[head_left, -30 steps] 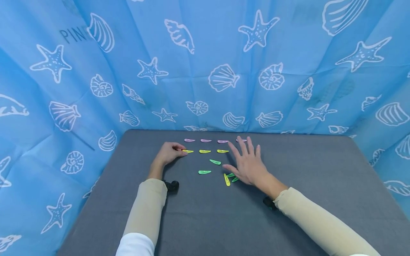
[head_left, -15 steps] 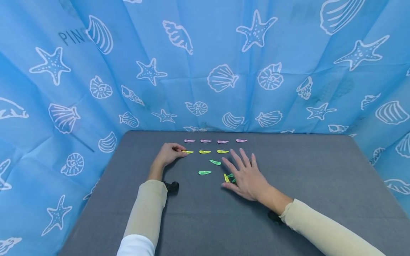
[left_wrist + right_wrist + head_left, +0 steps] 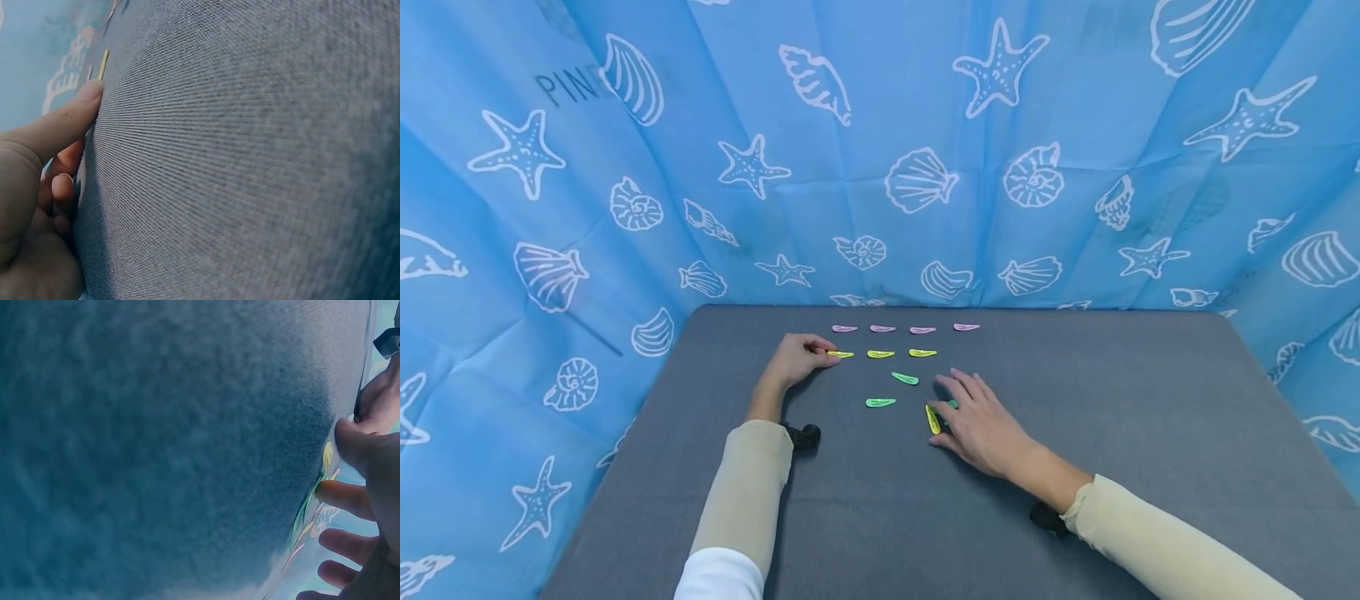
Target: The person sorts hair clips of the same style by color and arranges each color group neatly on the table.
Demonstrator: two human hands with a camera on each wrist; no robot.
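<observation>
My left hand (image 3: pixel 793 360) pinches the end of the leftmost yellow snap hair clip (image 3: pixel 845 355), which lies on the grey table. In the left wrist view, the thumb meets that yellow clip (image 3: pixel 104 62) at one end. My right hand (image 3: pixel 987 431) hovers, fingers spread and slightly bent, over a slanted yellow hair clip (image 3: pixel 933 421). Its thumb and index fingertip are on either side of this clip, with no grip plainly seen. A green hair clip (image 3: pixel 952 404) lies partly under the right hand's fingers; more green shows in the right wrist view.
Several pink hair clips form a row, including a pink clip (image 3: pixel 922 331), near the grey table's (image 3: pixel 1120 392) back edge. In the yellow row are a middle clip (image 3: pixel 881 354) and a right clip (image 3: pixel 922 353). Two green clips (image 3: pixel 881 402) lie nearer. Behind hangs a blue seashell curtain (image 3: pixel 880 125).
My right hand has moved from above the right end of the rows back toward the person, to the loose clips, and its fingers have drawn together. The left hand has stayed put.
</observation>
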